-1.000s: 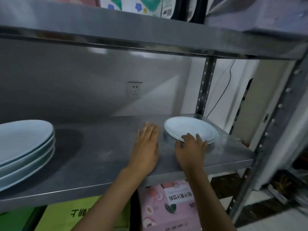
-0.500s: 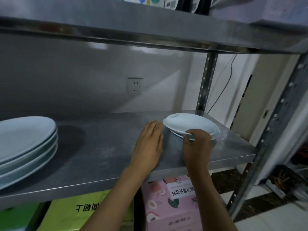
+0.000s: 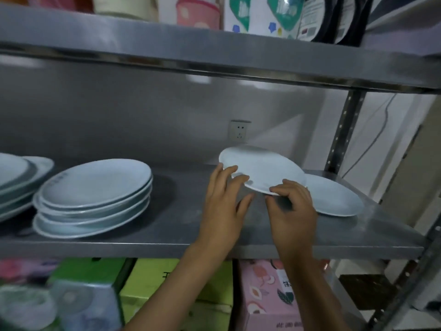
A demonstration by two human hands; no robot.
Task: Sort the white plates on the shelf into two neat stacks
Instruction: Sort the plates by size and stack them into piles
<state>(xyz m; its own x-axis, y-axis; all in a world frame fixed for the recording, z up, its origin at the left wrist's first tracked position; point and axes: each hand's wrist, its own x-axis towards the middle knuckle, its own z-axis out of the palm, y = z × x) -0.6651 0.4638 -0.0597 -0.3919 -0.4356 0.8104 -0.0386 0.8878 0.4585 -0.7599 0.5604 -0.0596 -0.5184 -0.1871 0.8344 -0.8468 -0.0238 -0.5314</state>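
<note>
**A:** What sits on the steel shelf (image 3: 167, 231)?

**B:** White plates, in three groups. At the centre-left is an uneven stack of plates (image 3: 93, 199), its rims not lined up. At the far left edge of the view, another plate pile (image 3: 16, 182) is partly cut off. At the right end a single plate (image 3: 334, 199) lies flat on the shelf.

**A:** And the hands?

**B:** Both reach in from below. Between them they hold a lifted plate (image 3: 260, 170), tilted, its far edge higher, raised off the shelf and overlapping the left part of the flat plate beneath it. The left hand (image 3: 224, 204) has its fingers on the plate's near-left rim, with the thumb spread apart below. The right hand (image 3: 291, 211) has its grip pinching the near rim, fingers curled over the top edge.

**A:** What else is visible?

**B:** A wall socket (image 3: 239, 130) on the grey wall behind the shelf. A perforated metal upright (image 3: 341, 132) at the back right. An upper shelf (image 3: 214, 51) carrying blurred colourful packages. Below, a green box (image 3: 176, 295) beside a pink box (image 3: 269, 295) printed with peach pictures.
</note>
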